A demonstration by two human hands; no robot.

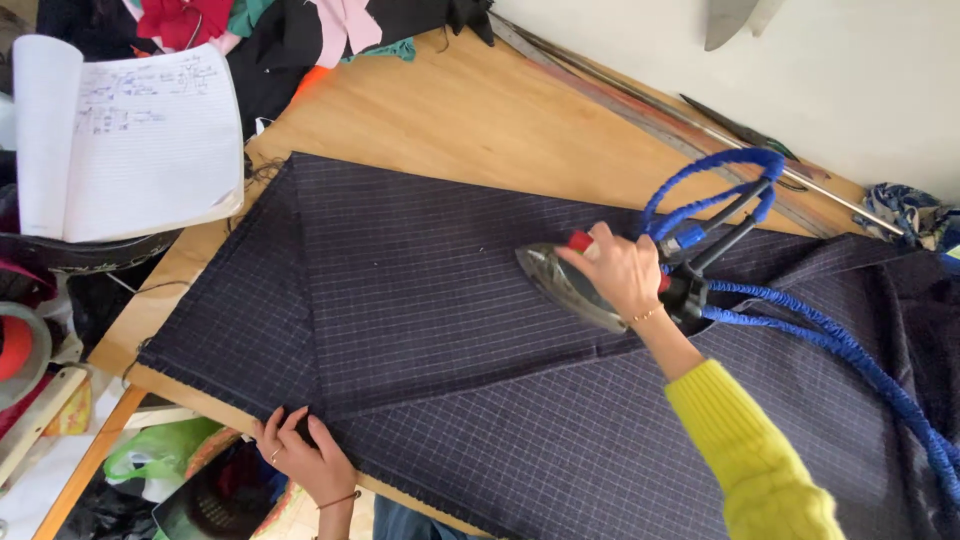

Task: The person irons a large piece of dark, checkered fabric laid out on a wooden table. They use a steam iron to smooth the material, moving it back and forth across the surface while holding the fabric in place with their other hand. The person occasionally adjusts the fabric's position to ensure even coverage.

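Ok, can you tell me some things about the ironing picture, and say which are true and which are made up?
1. The right hand grips the iron. True.
2. The iron stands on the bare wooden table. False: it rests on the dark checked fabric.
3. The left hand presses the fabric at its near edge. True.
4. The iron's hose is red. False: it is blue.
5. An open notebook lies at the table's far left. True.
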